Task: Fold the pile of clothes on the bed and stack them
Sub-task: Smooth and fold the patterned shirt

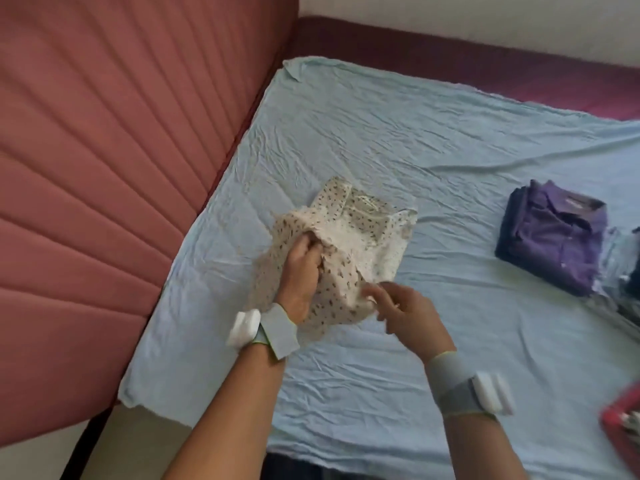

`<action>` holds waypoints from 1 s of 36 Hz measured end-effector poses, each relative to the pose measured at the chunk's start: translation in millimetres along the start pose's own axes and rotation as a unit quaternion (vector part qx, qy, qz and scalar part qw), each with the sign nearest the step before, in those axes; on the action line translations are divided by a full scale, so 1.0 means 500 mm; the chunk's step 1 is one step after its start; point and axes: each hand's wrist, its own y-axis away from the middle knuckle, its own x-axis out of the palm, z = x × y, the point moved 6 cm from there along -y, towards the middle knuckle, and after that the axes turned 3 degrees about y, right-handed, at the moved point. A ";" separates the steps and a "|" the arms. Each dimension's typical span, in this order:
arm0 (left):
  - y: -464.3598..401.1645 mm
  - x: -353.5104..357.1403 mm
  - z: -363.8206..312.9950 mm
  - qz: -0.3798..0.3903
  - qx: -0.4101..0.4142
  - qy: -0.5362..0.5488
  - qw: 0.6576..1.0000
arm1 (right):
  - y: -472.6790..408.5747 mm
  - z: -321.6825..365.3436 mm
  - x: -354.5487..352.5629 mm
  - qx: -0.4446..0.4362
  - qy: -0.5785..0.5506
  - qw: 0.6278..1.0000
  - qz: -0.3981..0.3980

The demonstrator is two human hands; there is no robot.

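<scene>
- Near the middle of the frame, on the light blue sheet (433,150), lies the cream spotted garment (367,233), partly folded, its upper part flat on the bed and its lower left part lifted.
- Left hand (301,271) has its fingers curled into a bunch of that cloth along the garment's left side and grips it.
- Right hand (405,313) sits at the garment's lower edge, fingers loosely bent and spread; the fingertips seem to touch or lightly pinch the hem, but motion blur hides whether they truly hold it.
- At the right of the frame stands the stack of folded clothes (554,237), a purple shirt on top of darker pieces, well apart from the hands.
- Beyond it at the right edge lie more unfolded clothes (623,278), and a red item (623,424) shows, blurred, at the lower right.
- Likely risk: the thin cloth, held in a bunch on one side only, may slide or open out, so that the fold comes out crooked.
- Another risk, in my judgement: carried loosely to the stack, it could unfold or knock the purple shirt askew.
- No container appears; the clothes rest straight on the sheet.
</scene>
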 end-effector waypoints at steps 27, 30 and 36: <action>0.365 0.170 -0.358 0.113 0.301 -0.097 0.942 | 0.219 0.183 -0.244 -0.191 -0.320 0.928 -0.002; 0.369 0.159 -0.370 0.104 0.306 -0.092 0.942 | 0.228 0.204 -0.255 -0.168 -0.362 0.917 -0.007; 0.378 0.136 -0.391 0.126 0.291 -0.011 0.948 | 0.231 0.239 -0.192 -0.094 -0.288 0.950 0.073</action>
